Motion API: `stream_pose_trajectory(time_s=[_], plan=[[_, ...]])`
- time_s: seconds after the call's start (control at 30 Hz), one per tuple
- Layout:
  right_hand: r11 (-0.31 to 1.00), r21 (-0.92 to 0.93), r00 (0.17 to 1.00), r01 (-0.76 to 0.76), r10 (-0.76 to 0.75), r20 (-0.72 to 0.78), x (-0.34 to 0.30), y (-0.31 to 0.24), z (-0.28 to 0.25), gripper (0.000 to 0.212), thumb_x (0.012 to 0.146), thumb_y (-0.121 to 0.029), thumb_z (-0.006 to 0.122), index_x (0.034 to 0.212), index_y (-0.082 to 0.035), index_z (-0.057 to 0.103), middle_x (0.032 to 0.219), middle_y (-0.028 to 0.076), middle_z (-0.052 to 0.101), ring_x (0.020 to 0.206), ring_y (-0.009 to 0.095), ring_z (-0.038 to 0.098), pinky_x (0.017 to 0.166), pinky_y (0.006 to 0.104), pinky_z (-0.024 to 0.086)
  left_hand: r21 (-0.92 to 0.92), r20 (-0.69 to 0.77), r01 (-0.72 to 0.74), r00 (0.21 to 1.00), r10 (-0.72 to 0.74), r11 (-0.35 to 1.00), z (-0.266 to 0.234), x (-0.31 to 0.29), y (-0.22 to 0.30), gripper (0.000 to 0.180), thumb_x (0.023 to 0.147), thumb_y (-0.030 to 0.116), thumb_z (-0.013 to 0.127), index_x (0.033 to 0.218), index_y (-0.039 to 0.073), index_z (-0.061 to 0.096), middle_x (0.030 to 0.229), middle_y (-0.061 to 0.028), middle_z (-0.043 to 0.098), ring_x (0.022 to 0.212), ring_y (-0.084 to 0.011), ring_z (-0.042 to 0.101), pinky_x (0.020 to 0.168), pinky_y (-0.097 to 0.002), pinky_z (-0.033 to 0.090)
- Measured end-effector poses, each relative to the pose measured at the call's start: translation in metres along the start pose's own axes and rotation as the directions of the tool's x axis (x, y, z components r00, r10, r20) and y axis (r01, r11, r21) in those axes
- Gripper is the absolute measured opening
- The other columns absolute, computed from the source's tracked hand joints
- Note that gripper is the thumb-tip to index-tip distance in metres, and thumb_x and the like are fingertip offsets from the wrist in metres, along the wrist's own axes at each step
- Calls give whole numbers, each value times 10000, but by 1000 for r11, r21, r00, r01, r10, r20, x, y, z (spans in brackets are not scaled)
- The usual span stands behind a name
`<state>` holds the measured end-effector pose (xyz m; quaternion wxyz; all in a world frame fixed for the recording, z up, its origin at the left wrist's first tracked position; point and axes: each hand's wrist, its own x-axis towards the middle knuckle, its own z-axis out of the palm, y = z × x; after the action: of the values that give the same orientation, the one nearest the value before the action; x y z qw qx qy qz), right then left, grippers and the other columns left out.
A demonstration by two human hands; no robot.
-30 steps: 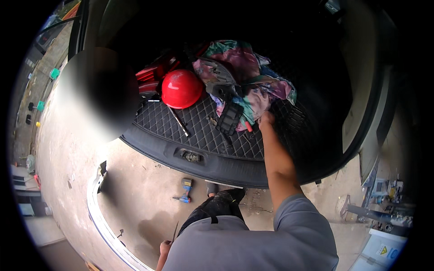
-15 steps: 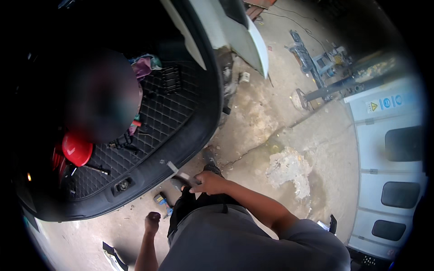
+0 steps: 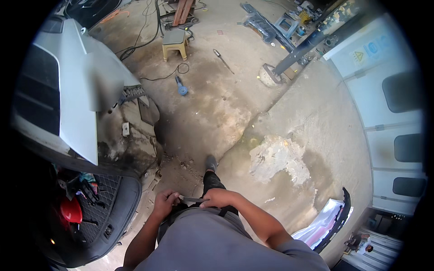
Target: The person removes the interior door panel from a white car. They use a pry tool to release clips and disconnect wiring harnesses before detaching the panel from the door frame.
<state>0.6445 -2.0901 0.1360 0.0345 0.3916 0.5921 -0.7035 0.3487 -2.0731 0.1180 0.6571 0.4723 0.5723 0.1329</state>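
My left hand [image 3: 165, 203] and my right hand [image 3: 219, 198] are in front of my waist. Between them runs a narrow, flat grey strip-like piece [image 3: 191, 199], held roughly level. The right fist is wrapped round one end of it, while the left fingers pinch the other end. Its exact kind cannot be made out, and both ends are hidden in the fingers. Beyond the hands, my dark shoe [image 3: 211, 162] stands on the concrete.
At left is a white car [image 3: 72, 95] with stripped bodywork; its open boot [image 3: 118, 203] holds a red helmet-like object [image 3: 71, 211]. A blue power tool [image 3: 181, 86], a stool [image 3: 175, 41] and cables lie ahead. A bumper-like strip [image 3: 343, 212] lies right; a person [image 3: 365, 246] appears farther off.
My view has swung right, away from the boot toward the car's side and the floor. The left hand has risen and taken the free end of the strip held in the right.
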Motion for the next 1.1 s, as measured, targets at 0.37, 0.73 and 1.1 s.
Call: stream_pose_trajectory(time_s=[0.37, 0.73, 1.1], plan=[[862, 507, 879, 14, 231, -416, -155, 33, -177, 421, 993, -377, 654, 782, -15, 623, 640, 33, 592, 576, 129, 592, 568, 300, 494, 90, 117, -165, 981, 154, 982, 83, 158, 211, 184, 977, 117, 666, 845, -9, 693, 649, -43, 658, 540, -98, 579, 515, -262, 470], [783, 596, 458, 179, 470, -755, -148, 16, -336, 406, 967, -369, 695, 739, -42, 612, 586, 36, 570, 511, 144, 548, 528, 319, 467, 59, 453, -146, 885, 104, 988, 77, 422, 337, 191, 950, 161, 701, 871, -12, 721, 678, -81, 686, 551, -141, 616, 517, -286, 482], [742, 530, 217, 410, 485, -847, -70, -27, -601, 389, 987, -331, 673, 712, -93, 534, 574, 28, 517, 489, 151, 507, 517, 310, 468, 187, 474, 57, 869, -141, 981, -55, 560, 399, 195, 975, 162, 662, 916, -16, 719, 787, -137, 746, 570, -185, 661, 554, -299, 545]])
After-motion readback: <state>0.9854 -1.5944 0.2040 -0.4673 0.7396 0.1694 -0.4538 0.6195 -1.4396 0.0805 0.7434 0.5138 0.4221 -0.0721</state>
